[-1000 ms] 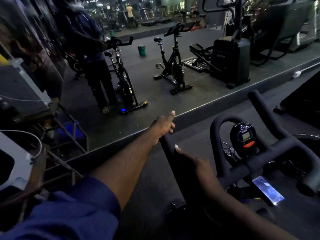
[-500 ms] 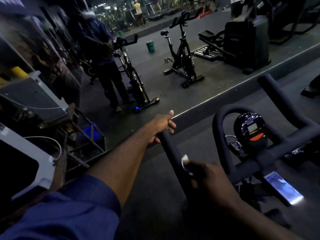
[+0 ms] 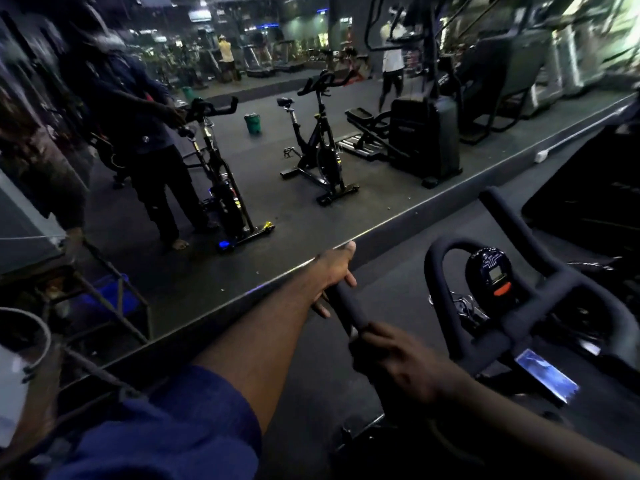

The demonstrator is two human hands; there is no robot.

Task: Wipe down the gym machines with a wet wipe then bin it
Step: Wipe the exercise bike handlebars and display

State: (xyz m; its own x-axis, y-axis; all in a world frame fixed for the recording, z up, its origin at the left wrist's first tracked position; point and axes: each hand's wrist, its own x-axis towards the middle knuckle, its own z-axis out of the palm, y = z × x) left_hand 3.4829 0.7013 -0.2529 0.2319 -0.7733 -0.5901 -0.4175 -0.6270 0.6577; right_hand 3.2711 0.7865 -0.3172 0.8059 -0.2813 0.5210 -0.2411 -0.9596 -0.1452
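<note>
Head view: mid-wipe on black foam handlebar horn [image 3: 349,308], tip gripped by left hand [image 3: 330,271], fingers [image 3: 348,279] curled; at 5 o'clock, blurry right hand [image 3: 398,365] clasping it, wipe hidden. Next: probably sliding onward.

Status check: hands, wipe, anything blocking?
Left hand grips handlebar tip. Right hand wrapped round same bar lower down, blurred; wipe not visible. Nothing blocking the bar.

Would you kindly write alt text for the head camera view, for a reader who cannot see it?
A person's left hand grips the tip of a spin bike's black handlebar while the right hand, blurred, wraps it lower down. A round console sits between the bars; a mirror ahead reflects bikes and a green bin.
</note>
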